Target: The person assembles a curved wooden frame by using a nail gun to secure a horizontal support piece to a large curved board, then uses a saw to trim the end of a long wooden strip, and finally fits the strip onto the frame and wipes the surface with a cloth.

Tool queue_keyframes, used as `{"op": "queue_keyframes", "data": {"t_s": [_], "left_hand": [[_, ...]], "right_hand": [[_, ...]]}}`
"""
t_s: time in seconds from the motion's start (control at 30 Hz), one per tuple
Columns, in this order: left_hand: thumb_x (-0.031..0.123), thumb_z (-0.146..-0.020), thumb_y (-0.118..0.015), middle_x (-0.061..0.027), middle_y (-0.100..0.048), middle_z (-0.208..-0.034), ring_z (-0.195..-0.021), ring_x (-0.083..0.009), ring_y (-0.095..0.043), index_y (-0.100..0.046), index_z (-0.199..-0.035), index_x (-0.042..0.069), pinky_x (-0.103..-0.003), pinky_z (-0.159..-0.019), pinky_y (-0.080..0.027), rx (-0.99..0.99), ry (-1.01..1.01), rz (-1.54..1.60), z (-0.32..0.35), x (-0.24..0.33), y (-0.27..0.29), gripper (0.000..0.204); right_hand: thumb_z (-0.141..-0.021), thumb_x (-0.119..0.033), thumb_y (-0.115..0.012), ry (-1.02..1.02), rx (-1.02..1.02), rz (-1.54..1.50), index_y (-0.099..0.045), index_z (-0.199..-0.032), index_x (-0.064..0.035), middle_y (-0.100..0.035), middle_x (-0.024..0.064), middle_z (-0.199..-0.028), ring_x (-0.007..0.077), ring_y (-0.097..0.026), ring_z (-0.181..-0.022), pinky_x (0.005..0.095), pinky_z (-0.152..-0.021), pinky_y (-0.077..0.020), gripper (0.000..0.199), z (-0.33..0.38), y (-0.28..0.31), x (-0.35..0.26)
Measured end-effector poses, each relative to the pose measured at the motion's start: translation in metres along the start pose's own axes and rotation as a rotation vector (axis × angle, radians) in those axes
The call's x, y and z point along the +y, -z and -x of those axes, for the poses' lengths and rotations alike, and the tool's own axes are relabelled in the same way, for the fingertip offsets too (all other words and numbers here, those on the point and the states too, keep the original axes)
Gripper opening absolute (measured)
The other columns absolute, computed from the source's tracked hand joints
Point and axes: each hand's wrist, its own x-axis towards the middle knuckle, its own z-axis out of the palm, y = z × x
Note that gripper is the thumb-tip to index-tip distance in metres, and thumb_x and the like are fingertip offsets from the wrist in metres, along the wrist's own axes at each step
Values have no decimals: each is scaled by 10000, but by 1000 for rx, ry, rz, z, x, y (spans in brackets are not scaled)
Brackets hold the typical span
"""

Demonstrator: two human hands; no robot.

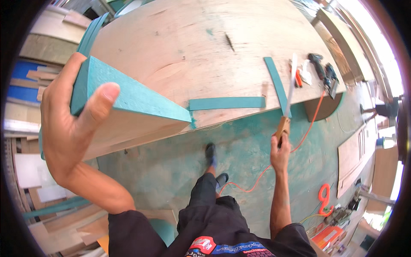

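Note:
My left hand (70,115) grips the near end of a long wooden piece (124,88), thumb on one side and fingers around the other. Its upper face is painted teal, and the side below is bare wood. In my right hand (280,154) is a handsaw (284,125), held by its wooden handle over the table's front edge. The pale blade (293,85) points away from me. Beside the blade lies a thin teal strip (277,83). A second teal strip (227,103) lies along the front edge, near the far end of the wooden piece.
The large plywood tabletop (171,47) fills the middle. At its right end lie a cordless drill (317,65) and orange-handled pliers (298,79). An orange cord (257,182) runs down to the teal-stained floor (171,165). Stacked boards (55,47) stand on the left.

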Motion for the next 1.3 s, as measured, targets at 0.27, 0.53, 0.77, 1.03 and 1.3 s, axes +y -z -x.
{"op": "queue_keyframes", "data": {"t_s": [0.27,0.53,0.77,1.03,1.3], "left_hand": [[585,-821,-607,-76,-449,-743,-671,-189,-440,-552,-926,-5,-342,-595,-339,152,5,-73,0,-1,-21,602],[609,-758,-569,-106,-397,-757,-665,-227,-404,-519,-851,-16,-365,-601,-284,185,119,-108,-30,-10,-9,634],[580,-784,-556,-168,-569,-813,-747,-326,-518,-624,-897,-26,-391,-706,-397,135,-21,-309,-51,-11,-8,620],[112,-969,-465,-173,-733,-1152,-1130,-309,-650,-711,-1233,-49,-445,-1032,-463,496,172,-397,-10,11,-31,395],[62,-971,-525,-129,-751,-1151,-1142,-305,-669,-743,-1138,1,-431,-1056,-444,502,184,-334,-23,38,-43,280]], "right_hand": [[-970,-217,-617,136,-17,569,-594,-1078,-20,-665,178,-983,374,-608,-1054,482,-1099,-363,226,-183,-23,84],[-964,-240,-619,73,-69,740,-611,-1284,-41,-674,181,-1184,400,-595,-1175,517,-1100,-391,377,-294,-53,125],[-863,-360,-778,372,-335,299,-531,-1421,-16,-536,254,-1466,421,-477,-1388,536,-1138,-385,701,-248,-104,29],[-805,-385,-854,521,-571,259,-624,-1236,9,-613,202,-1237,398,-573,-1162,519,-1003,-448,628,-199,-141,2],[-836,-483,-823,212,-101,360,-635,-1076,39,-638,205,-1095,386,-609,-1030,487,-866,-504,604,-342,-60,60]]}}
